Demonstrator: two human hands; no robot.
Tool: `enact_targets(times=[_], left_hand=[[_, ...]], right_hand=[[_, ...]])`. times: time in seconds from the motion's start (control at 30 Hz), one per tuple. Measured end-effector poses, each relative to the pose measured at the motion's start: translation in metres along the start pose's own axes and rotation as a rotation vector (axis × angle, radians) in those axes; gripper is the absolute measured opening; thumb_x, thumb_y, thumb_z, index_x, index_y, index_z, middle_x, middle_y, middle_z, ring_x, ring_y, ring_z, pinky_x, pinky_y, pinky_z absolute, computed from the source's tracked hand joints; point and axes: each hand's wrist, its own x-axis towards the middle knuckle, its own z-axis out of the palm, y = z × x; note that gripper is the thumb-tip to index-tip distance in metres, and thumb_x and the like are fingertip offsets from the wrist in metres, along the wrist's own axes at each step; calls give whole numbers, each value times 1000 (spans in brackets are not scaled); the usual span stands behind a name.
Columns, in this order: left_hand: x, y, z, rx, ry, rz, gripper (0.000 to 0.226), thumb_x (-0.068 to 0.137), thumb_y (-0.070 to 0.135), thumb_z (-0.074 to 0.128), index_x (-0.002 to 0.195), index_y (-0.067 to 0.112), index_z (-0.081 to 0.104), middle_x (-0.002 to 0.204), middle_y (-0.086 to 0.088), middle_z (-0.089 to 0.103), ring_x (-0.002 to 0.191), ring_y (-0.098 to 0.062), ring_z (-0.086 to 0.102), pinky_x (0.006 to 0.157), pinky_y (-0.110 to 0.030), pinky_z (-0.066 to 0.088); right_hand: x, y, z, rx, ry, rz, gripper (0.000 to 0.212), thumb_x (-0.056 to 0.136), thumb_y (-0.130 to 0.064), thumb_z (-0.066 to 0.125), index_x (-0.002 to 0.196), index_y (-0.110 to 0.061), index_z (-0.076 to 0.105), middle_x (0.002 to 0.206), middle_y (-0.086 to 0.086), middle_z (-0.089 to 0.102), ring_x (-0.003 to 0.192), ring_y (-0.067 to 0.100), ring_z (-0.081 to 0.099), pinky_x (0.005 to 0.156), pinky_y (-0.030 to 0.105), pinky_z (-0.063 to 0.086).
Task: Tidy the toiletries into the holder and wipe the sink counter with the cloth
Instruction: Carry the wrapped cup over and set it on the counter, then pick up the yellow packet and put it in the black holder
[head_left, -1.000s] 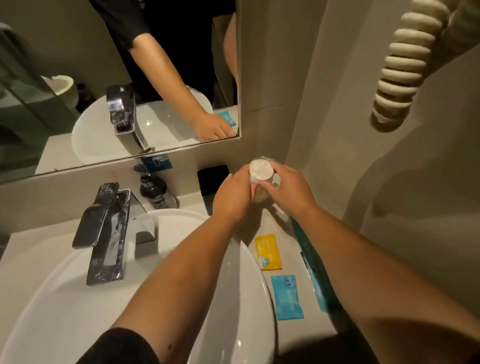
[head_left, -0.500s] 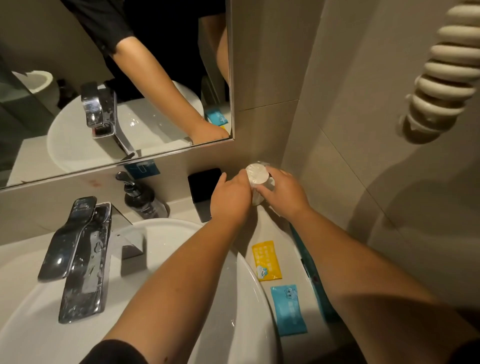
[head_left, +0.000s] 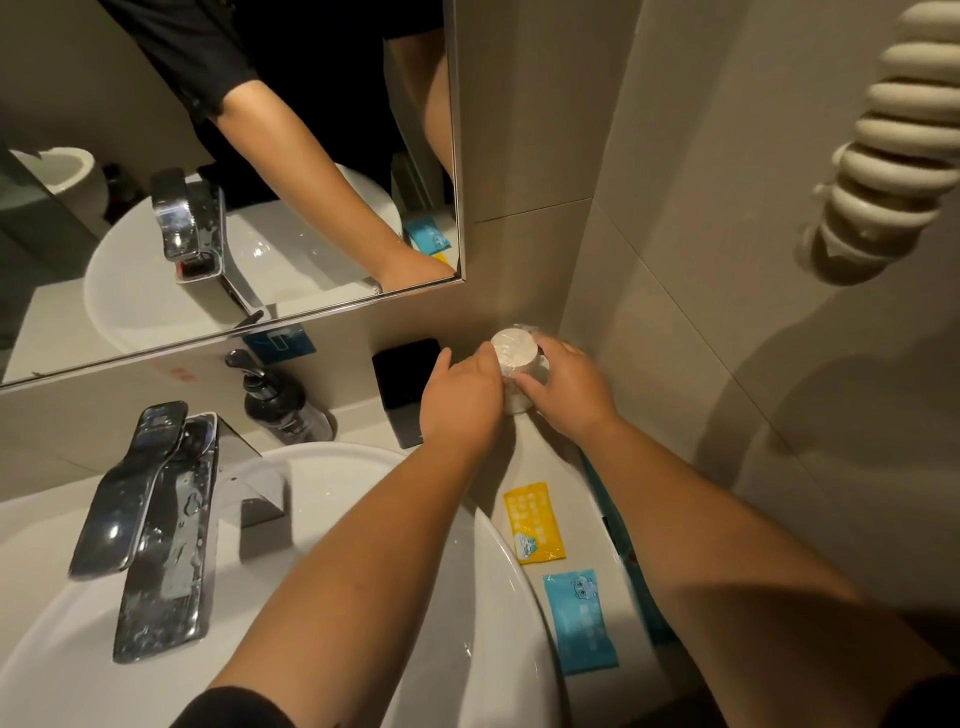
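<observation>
Both hands were on the wrapped cup (head_left: 514, 364) mid-frame by the wall corner: left hand (head_left: 460, 400) and right hand (head_left: 569, 392) pinching its sides. It stood upright, black holder (head_left: 410, 387) just left, nearer the left hand.

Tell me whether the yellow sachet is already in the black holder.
No, the yellow sachet lies flat on the counter beside the sink, apart from the black holder.
</observation>
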Motion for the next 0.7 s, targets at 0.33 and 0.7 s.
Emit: enact_targets(times=[0.33, 0.7], left_hand=[[-7, 1, -20, -70, 28, 46, 47, 89, 15, 52, 133, 7, 39, 122, -12, 58, 120, -26, 46, 114, -43, 16], [-119, -53, -15, -128, 17, 357, 40, 95, 37, 34, 103, 11, 63, 104, -9, 66, 100, -28, 57, 96, -38, 32]], right_hand=[[-14, -11, -29, 23, 0, -37, 61, 85, -29, 64, 140, -15, 40, 144, 6, 42, 126, 26, 45, 102, 40, 42], [-137, 0, 10, -406, -273, 245, 36, 93, -42, 40, 109, -14, 54, 116, 10, 56, 101, 31, 59, 72, 35, 43]])
